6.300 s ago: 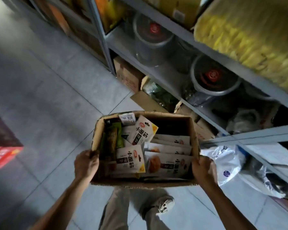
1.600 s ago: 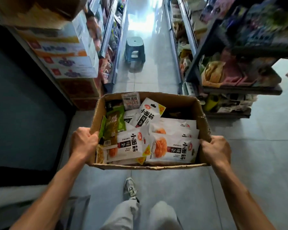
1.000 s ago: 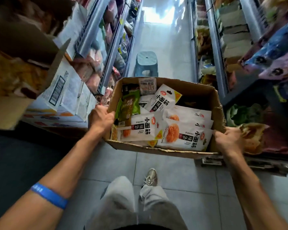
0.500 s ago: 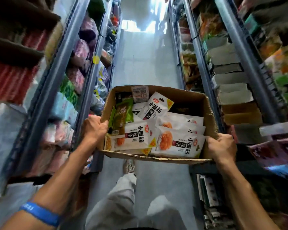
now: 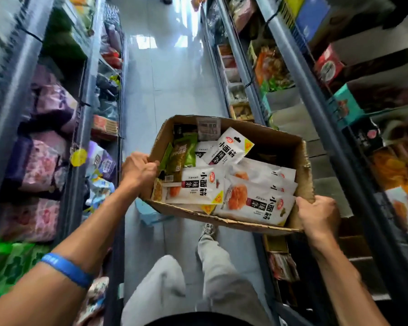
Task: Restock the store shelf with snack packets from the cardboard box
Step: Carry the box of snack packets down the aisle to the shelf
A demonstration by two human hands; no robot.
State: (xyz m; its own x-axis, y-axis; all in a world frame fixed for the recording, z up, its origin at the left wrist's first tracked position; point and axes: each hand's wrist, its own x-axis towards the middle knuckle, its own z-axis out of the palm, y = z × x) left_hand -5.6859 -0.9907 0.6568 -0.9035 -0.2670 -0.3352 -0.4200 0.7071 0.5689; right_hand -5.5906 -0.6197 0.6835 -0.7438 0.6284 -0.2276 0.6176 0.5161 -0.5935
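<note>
Matt, rough-edged cardboard box point(image 5: 278, 140) w/ glossy plastic snack packets point(image 5: 252, 201); shiny smooth tile floor point(image 5: 174, 90); metal shelf rails point(image 5: 316, 90).

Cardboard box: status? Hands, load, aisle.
Left hand and right hand grip cardboard box by its sides. White snack packets all inside, none shelved. Aisle floor ahead open.

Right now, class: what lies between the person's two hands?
In the head view, the cardboard box full of snack packets spans the gap; the left hand and right hand each grip a side.
</note>
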